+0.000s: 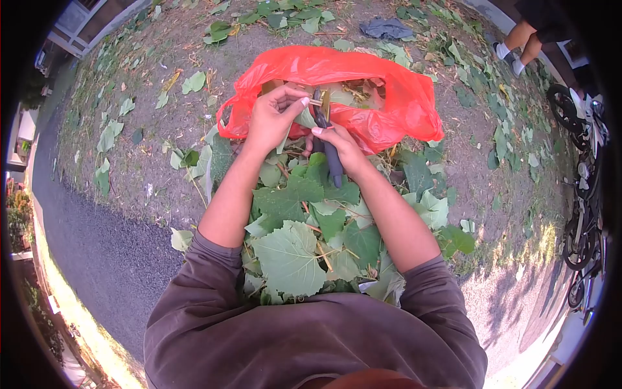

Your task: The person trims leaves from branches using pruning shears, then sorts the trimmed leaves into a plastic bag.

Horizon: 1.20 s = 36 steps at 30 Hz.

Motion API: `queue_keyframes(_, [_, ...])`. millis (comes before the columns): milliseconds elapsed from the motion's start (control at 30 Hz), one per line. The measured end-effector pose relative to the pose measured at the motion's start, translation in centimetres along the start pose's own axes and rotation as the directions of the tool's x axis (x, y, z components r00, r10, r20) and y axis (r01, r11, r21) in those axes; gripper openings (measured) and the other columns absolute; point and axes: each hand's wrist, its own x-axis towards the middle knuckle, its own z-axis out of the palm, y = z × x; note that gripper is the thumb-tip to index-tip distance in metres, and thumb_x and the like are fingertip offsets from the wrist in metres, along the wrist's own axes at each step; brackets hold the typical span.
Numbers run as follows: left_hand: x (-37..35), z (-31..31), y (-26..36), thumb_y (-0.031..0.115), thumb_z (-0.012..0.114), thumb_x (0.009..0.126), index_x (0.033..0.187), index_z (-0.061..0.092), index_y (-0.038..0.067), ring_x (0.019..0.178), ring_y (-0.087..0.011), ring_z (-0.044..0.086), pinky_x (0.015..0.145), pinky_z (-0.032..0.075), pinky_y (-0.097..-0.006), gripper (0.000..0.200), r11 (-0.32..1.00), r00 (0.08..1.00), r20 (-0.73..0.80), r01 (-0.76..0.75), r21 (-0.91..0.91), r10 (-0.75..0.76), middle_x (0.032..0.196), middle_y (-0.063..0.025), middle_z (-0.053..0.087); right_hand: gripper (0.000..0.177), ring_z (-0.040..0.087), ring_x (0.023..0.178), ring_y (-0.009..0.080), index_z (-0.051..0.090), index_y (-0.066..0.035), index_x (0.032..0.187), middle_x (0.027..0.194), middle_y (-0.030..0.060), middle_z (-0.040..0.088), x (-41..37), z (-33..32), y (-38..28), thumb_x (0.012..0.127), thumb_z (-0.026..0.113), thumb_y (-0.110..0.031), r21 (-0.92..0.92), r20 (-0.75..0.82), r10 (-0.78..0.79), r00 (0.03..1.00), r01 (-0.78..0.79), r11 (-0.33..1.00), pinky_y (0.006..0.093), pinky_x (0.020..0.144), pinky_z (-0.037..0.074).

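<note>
My left hand (271, 118) pinches a green leaf (306, 118) by its stem in front of an open red plastic bag (395, 107). My right hand (342, 144) grips dark-handled pruning shears (332, 159), with the blades pointing up at the leaf stem. Both hands meet just above a pile of large green leaves (304, 240) heaped in front of me. The bag holds a few leaves and stems inside its mouth.
Bare dirt with scattered leaves surrounds the pile. An asphalt path (97, 240) runs along the left. A grey cloth (386, 28) lies beyond the bag. Another person's legs (521, 45) are at the top right, and a parked motorbike (583, 194) stands at the right edge.
</note>
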Motion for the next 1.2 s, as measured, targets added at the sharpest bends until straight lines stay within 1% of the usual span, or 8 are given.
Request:
queue_keyframes(167, [1.1, -1.5, -0.6, 0.006, 0.074, 0.101, 0.116, 0.071, -0.001, 0.103, -0.0129, 0.072, 0.094, 0.057, -0.0293, 0.016, 0.992, 0.978, -0.208, -0.053, -0.116, 0.028, 0.109, -0.0093, 0.078, 0.042, 0.073, 0.100, 0.0220, 0.059, 0.004, 0.134, 0.101, 0.0116, 0.074, -0.2, 0.6, 0.0, 0.108, 0.061, -0.029, 0.023, 0.036, 0.004, 0.999, -0.005, 1.000, 0.0373, 0.093, 0.056])
queue_keyframes(400, [0.7, -0.6, -0.4, 0.007, 0.074, 0.101, 0.115, 0.072, 0.000, 0.105, -0.0130, 0.072, 0.097, 0.056, -0.0300, 0.016, 0.990, 1.000, -0.010, -0.010, -0.142, 0.008, 0.109, -0.0075, 0.077, 0.040, 0.073, 0.109, 0.0200, 0.068, 0.004, 0.127, 0.112, 0.0113, 0.077, -0.2, -0.2, 0.1, 0.110, 0.059, -0.032, -0.202, 0.039, 0.026, 0.999, -0.018, 0.979, 0.0373, 0.102, 0.054])
queue_keyframes(600, [0.3, -0.7, -0.1, 0.007, 0.075, 0.100, 0.114, 0.072, -0.001, 0.102, -0.0132, 0.073, 0.093, 0.057, -0.0304, 0.016, 0.999, 0.995, 0.093, 0.040, -0.004, -0.040, 0.108, -0.0080, 0.078, 0.045, 0.072, 0.113, 0.0200, 0.071, 0.003, 0.127, 0.117, 0.0105, 0.077, -0.9, 0.3, -1.2, 0.110, 0.062, -0.038, -0.333, 0.035, 0.092, 0.995, -0.076, 0.940, 0.0363, 0.104, 0.052])
queue_keyframes(733, [-0.3, -0.3, 0.8, 0.006, 0.077, 0.096, 0.108, 0.076, -0.001, 0.096, -0.0152, 0.075, 0.088, 0.058, -0.0319, 0.014, 0.948, 0.991, 0.074, -0.132, 0.289, 0.115, 0.101, -0.0079, 0.079, 0.045, 0.066, 0.122, 0.0186, 0.072, 0.003, 0.127, 0.125, 0.0100, 0.074, -1.2, -0.7, -2.0, 0.110, 0.060, -0.038, -0.300, 0.044, 0.208, 0.977, -0.186, 0.935, 0.0364, 0.110, 0.047])
queue_keyframes(933, [-0.4, -0.2, 1.6, 0.006, 0.079, 0.092, 0.105, 0.077, 0.000, 0.091, -0.0202, 0.077, 0.081, 0.058, -0.0356, 0.014, 0.801, 0.959, 0.149, -0.284, 0.527, 0.241, 0.094, -0.0116, 0.078, 0.042, 0.067, 0.109, 0.0162, 0.075, 0.000, 0.120, 0.121, 0.0098, 0.074, -1.7, -0.1, -2.7, 0.106, 0.066, -0.038, -0.092, -0.063, 0.393, 0.917, -0.398, 0.913, 0.0322, 0.100, 0.049])
queue_keyframes(1000, [-0.6, -0.1, 1.8, 0.007, 0.079, 0.093, 0.106, 0.077, 0.000, 0.089, -0.0201, 0.078, 0.078, 0.058, -0.0355, 0.015, 0.753, 0.940, 0.183, -0.341, 0.563, 0.288, 0.093, -0.0119, 0.078, 0.038, 0.065, 0.097, 0.0132, 0.077, -0.001, 0.112, 0.111, 0.0082, 0.075, -1.6, -0.1, -1.9, 0.102, 0.071, -0.037, -0.107, -0.125, 0.344, 0.931, -0.357, 0.928, 0.0293, 0.091, 0.049])
queue_keyframes(1067, [-0.8, 0.4, 2.3, 0.011, 0.081, 0.093, 0.107, 0.079, 0.000, 0.092, -0.0194, 0.076, 0.081, 0.059, -0.0363, 0.018, 0.852, 0.971, 0.182, -0.225, 0.473, 0.155, 0.097, -0.0119, 0.079, 0.036, 0.063, 0.091, 0.0118, 0.077, -0.002, 0.109, 0.103, 0.0056, 0.075, -1.2, 0.0, -0.6, 0.100, 0.074, -0.037, -0.181, -0.191, 0.274, 0.942, -0.309, 0.934, 0.0288, 0.087, 0.049])
queue_keyframes(1200, [-0.8, 0.5, 2.0, 0.011, 0.081, 0.093, 0.107, 0.079, 0.000, 0.092, -0.0200, 0.076, 0.082, 0.058, -0.0363, 0.018, 0.869, 0.972, 0.225, -0.167, 0.465, 0.066, 0.098, -0.0116, 0.079, 0.033, 0.059, 0.078, 0.0090, 0.076, -0.003, 0.100, 0.085, -0.0019, 0.069, -1.4, 1.3, -1.2, 0.093, 0.082, -0.035, -0.346, -0.320, 0.141, 0.937, -0.254, 0.903, 0.0286, 0.073, 0.046])
